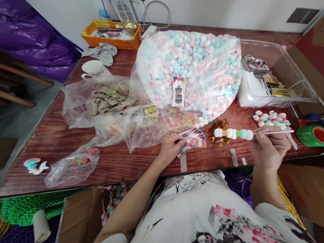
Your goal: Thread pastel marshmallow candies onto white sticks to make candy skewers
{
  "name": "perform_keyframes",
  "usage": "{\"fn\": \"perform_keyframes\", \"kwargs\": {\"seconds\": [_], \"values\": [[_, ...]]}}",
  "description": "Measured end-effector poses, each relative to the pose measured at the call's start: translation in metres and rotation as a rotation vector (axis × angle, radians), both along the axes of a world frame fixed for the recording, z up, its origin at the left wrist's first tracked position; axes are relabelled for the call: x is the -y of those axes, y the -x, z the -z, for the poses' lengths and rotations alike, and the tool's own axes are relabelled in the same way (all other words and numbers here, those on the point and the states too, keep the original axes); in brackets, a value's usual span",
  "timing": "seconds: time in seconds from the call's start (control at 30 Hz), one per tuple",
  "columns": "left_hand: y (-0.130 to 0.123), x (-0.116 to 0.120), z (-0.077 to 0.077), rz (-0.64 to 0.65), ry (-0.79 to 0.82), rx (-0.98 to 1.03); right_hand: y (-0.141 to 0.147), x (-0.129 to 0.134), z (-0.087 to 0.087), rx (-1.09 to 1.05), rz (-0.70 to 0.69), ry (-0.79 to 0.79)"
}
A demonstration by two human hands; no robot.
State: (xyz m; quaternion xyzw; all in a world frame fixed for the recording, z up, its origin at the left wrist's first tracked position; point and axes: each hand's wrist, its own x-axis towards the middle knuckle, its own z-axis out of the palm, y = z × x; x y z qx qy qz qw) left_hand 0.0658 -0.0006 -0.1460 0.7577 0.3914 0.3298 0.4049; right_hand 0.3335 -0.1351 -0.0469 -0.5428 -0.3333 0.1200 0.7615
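My right hand (269,148) holds the white stick of a candy skewer (234,134), closed around it. The skewer lies level, its pastel marshmallow pieces pointing left. At the table's front edge, the fingers of my left hand (172,146) pinch a fanned stack of printed wrappers (193,140). Behind them lies a large clear bag of pink, blue and white marshmallows (194,64), with one printed packet (178,91) on top. Gold twist ties (221,128) lie between my hands. Several loose marshmallows (272,118) are heaped behind my right hand.
A clear plastic bin (275,98) with white sticks stands at the back right, green tape (310,135) in front. Thin bags with gummies and a brown cloth (108,101) cover the left middle. A mug (96,70) and an orange tray (111,42) stand behind; loose candies (36,165) lie far left.
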Motion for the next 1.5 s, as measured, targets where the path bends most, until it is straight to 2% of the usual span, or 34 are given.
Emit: {"fn": "perform_keyframes", "kwargs": {"seconds": [0.2,0.37,0.47,0.63,0.73,0.8,1.0,1.1,1.2,1.37,1.5], "values": [[0.000,0.003,-0.002,-0.013,0.063,0.027,0.029,-0.013,0.014,-0.070,-0.274,0.108],[0.000,0.004,-0.001,0.039,0.024,0.069,0.034,-0.018,0.025,-0.082,-0.381,0.152],[0.000,0.005,-0.004,0.127,-0.109,0.063,0.038,-0.019,0.030,-0.105,-0.402,0.136],[0.001,0.005,-0.007,0.281,-0.450,-0.015,0.042,-0.021,0.032,-0.091,-0.446,0.101],[0.003,0.006,-0.007,0.321,-0.531,0.008,0.042,-0.025,0.035,-0.048,-0.418,0.076],[0.005,0.006,-0.006,0.336,-0.527,0.031,0.041,-0.028,0.038,-0.088,-0.426,0.083],[0.006,0.007,-0.005,0.353,-0.484,0.068,0.040,-0.030,0.046,-0.467,-0.560,0.121],[0.008,0.009,-0.005,0.345,-0.429,0.072,0.038,-0.027,0.045,-0.445,-0.532,0.110],[0.011,0.010,-0.004,0.276,-0.339,0.087,0.032,-0.024,0.039,-0.403,-0.471,0.100],[0.015,0.013,-0.002,0.214,-0.222,0.119,0.026,-0.022,0.029,-0.439,-0.384,0.058],[0.015,0.016,-0.002,0.196,-0.172,0.140,0.028,-0.022,0.028,-0.484,-0.362,0.037]]}}
